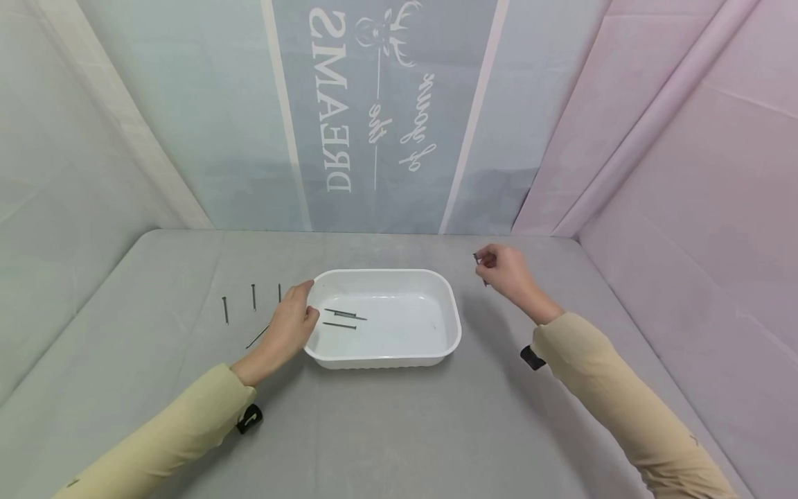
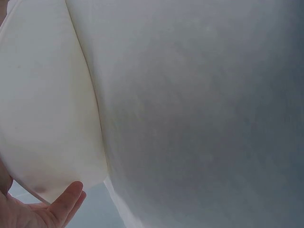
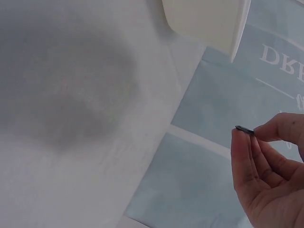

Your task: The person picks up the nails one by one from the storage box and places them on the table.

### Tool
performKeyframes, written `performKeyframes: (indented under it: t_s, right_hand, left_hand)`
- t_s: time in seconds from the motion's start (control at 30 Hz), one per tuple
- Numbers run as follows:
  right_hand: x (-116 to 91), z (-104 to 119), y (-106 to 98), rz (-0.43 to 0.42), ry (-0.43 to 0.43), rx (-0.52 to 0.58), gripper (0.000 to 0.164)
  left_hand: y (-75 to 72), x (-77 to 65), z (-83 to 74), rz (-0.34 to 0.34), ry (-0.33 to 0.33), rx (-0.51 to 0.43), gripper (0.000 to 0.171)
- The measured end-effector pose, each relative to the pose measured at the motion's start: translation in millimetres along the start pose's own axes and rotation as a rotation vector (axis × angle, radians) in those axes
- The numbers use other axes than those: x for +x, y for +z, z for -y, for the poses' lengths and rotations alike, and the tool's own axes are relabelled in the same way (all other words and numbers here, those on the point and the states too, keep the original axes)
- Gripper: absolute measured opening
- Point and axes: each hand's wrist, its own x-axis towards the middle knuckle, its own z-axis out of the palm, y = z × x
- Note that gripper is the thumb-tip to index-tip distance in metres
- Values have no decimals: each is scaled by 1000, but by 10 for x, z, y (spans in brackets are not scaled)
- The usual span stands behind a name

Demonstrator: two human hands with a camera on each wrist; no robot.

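Note:
A white rectangular tray (image 1: 382, 362) stands in the middle of the grey table. My left hand (image 1: 288, 326) grips its left rim, the thumb at the inner side and the fingers (image 2: 66, 202) against the outer wall. Three dark nails (image 1: 339, 326) lie in the left part of the tray. To the right of the tray, raised above the table, my right hand (image 1: 506, 272) pinches one nail (image 3: 244, 129) between thumb and fingertips. The nail points downward in the head view, its middle covered by the fingers.
On the table left of the tray lie several more nails, among them one (image 1: 226, 310) farthest left and another (image 1: 253, 297) beside it. One slanting nail (image 1: 257, 337) is partly behind my left hand. A cloth backdrop (image 1: 399, 201) with printed lettering hangs behind the table.

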Motion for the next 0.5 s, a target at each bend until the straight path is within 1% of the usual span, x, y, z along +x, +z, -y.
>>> performKeyframes:
  t_s: [0.2, 0.4, 0.5]
  right_hand:
    - [-19, -80, 18, 19, 82, 65, 24]
    - [-33, -153, 54, 51, 203, 130, 26]
    - [-38, -190, 75, 58, 250, 172, 28]
  left_hand:
    - [1, -2, 6, 2, -3, -4, 48]
    - [5, -3, 12, 11, -11, -3, 48]
    - [6, -3, 14, 11, -11, -9, 48]
